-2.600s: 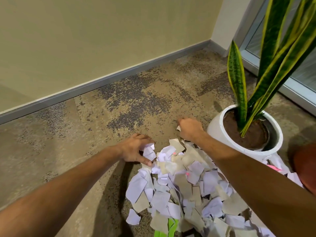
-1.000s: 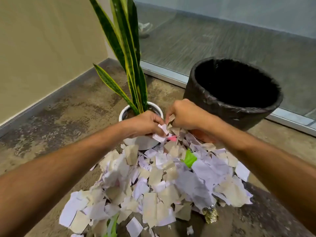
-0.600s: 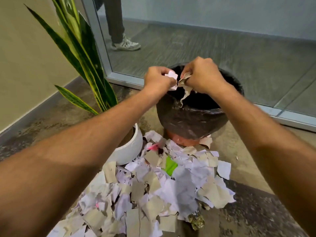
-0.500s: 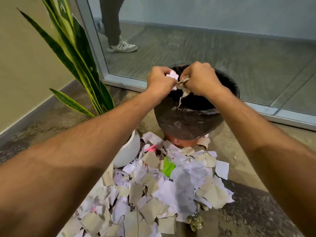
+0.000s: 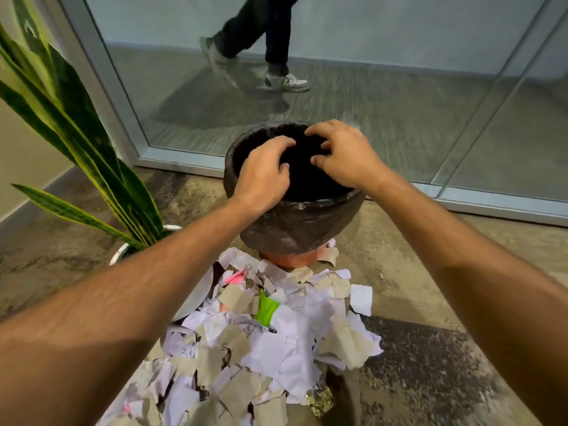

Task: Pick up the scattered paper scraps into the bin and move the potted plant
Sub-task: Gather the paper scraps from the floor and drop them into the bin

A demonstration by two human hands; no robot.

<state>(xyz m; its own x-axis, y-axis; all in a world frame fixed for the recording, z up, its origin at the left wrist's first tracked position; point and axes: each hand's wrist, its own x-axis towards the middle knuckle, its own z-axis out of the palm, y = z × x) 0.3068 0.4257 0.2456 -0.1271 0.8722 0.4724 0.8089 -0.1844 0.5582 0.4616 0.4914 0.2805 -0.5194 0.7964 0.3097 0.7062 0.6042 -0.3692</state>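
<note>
The bin, lined with a black bag, stands on the floor ahead of me. Both hands hover over its dark mouth. My left hand has its fingers spread with nothing in them. My right hand is spread too and holds nothing. A heap of white, grey, green and pink paper scraps lies on the floor in front of the bin. The potted plant, with long green leaves in a white pot, stands at the left, and my left forearm hides most of the pot.
A glass partition with a metal bottom frame runs behind the bin. A person's legs walk past behind the glass. A beige wall stands on the left. Bare carpet lies to the right of the heap.
Both hands carried scraps from the heap up over the bin. Their fingers have now spread apart and the scraps are gone from them. The person behind the glass has walked to the right.
</note>
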